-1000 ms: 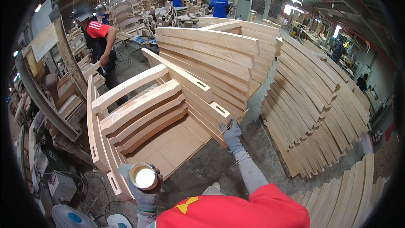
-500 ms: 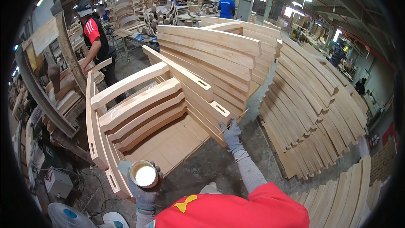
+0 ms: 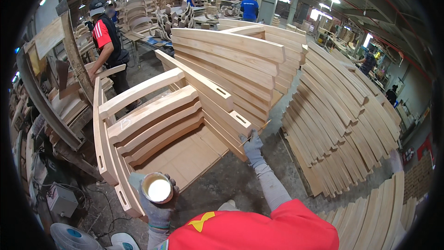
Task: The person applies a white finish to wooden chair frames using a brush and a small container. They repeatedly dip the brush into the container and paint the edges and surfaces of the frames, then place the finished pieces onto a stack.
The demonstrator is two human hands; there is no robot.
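My gloved left hand (image 3: 158,210) is wrapped round a small round cup (image 3: 158,188) of white liquid, probably glue, with drips on its inner wall. It is next to the left leg ends of a stack of wooden chair-back frames (image 3: 152,115). My gloved right hand (image 3: 253,147) is closed at the right leg ends of that stack. A thin wooden stick (image 3: 265,125) pokes out of it; its other end is hidden by the fingers and wood. Slots show in the upper frames' leg ends.
Behind stand more stacked wooden frames (image 3: 226,49). Curved wooden parts (image 3: 340,106) are piled at right, with more at lower right (image 3: 370,217). A co-worker in red and black (image 3: 105,42) stands at left. A fan (image 3: 69,237) and a grey box (image 3: 62,200) sit lower left.
Both hands stay nearly where they were, still holding the cup and the stick. The co-worker at left has shifted slightly to the right.
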